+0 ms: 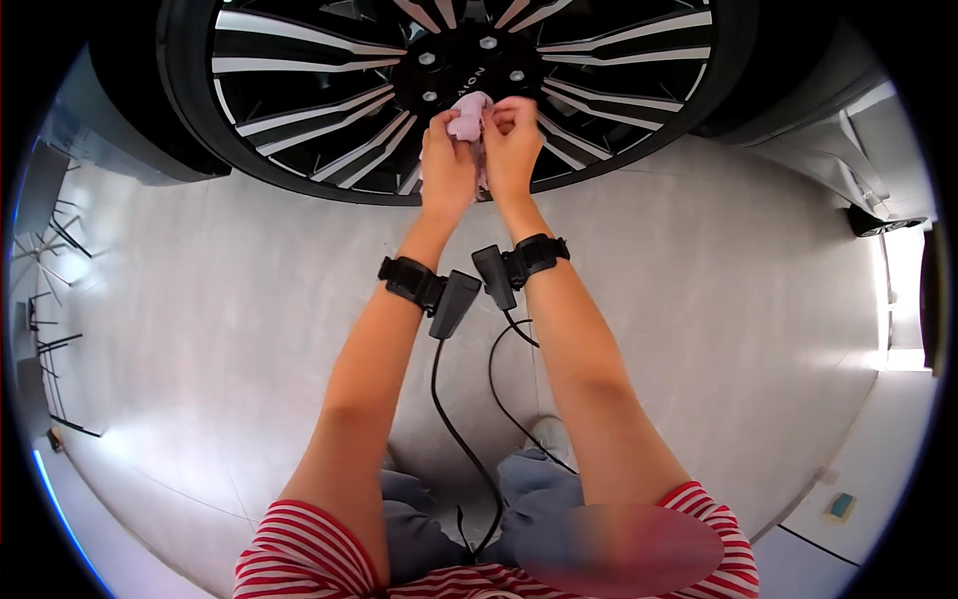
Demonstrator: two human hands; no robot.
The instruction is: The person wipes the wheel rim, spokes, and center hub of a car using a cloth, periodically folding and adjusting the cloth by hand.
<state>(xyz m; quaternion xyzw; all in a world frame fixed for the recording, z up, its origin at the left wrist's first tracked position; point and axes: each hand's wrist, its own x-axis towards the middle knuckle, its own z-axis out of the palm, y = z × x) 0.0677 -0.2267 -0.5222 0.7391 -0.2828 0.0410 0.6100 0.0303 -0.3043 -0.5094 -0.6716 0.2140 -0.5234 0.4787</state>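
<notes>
A pale pink cloth (466, 122) is bunched between my two hands, in front of the lower part of a car wheel (309, 42) with black and silver spokes. My left hand (448, 165) has its fingers closed round the cloth's left side. On the other side my right hand (512, 145) pinches the cloth's edge between thumb and fingers. Part of the cloth hangs down between the palms. Just above the cloth is the black wheel hub (469, 75) with its bolts and lettering.
Black bands with dark devices (456, 302) are strapped to both wrists, and cables (461, 439) run from them towards my lap. The tyre (639, 150) curves around the rim. Thin-legged chairs (62, 235) stand at the far left. A small green and yellow object (840, 507) lies at the lower right.
</notes>
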